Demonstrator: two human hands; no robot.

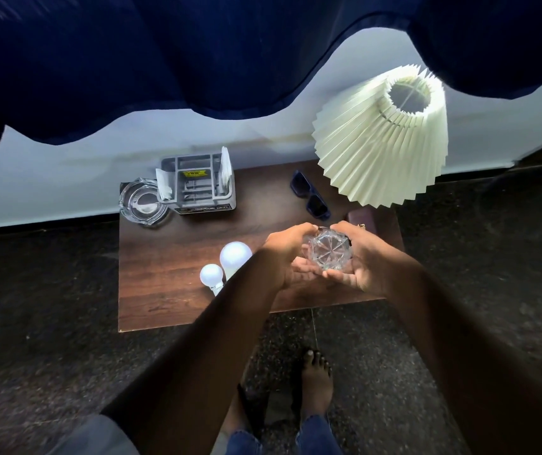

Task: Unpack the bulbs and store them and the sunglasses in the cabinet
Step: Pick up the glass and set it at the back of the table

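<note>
Both hands hold a clear cut-glass bulb (330, 252) over the right part of the dark wooden cabinet top (171, 254). My left hand (284, 257) cups it from the left, my right hand (363, 261) from the right. Two white bulbs lie on the wood to the left, a large one (235, 254) and a small one (211, 275). Dark blue sunglasses (310, 198) lie at the back right, beside the lamp. An opened grey bulb box (199, 187) stands at the back left.
A glass ashtray (141, 201) sits at the back left corner. A pleated cream lampshade (391, 139) rises over the right rear. A brown item (366, 220) lies behind my right hand. Blue curtain (164, 54) hangs above. My bare feet stand on dark stone floor (49, 307).
</note>
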